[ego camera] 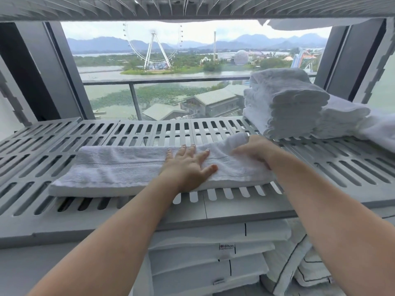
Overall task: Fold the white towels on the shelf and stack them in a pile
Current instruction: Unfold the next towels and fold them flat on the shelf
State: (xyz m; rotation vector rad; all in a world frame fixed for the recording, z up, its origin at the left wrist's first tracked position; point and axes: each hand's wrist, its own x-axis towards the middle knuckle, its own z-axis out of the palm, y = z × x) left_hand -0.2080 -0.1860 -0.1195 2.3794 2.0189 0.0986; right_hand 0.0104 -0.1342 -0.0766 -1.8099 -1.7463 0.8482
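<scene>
Long white terry towel (119,167), folded into a strip, lies on a grey slotted plastic shelf (149,131). Left hand (188,165) presses its middle, fingers spread flat; right hand (254,150) clamps its right end in curled fingers. Behind, a pile of folded white towels (284,103): several done, this one apparently mid-fold.

Fingertips of the right hand (253,149) are buried in the long towel (119,167); the loose towel (380,133) runs off the right edge.

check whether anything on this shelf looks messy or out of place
Mostly tidy. The folded stack sits neat, but a loose towel lies crumpled at the right edge of the shelf. The long towel, pressed by the left hand and held by the right hand, is only half folded.
</scene>
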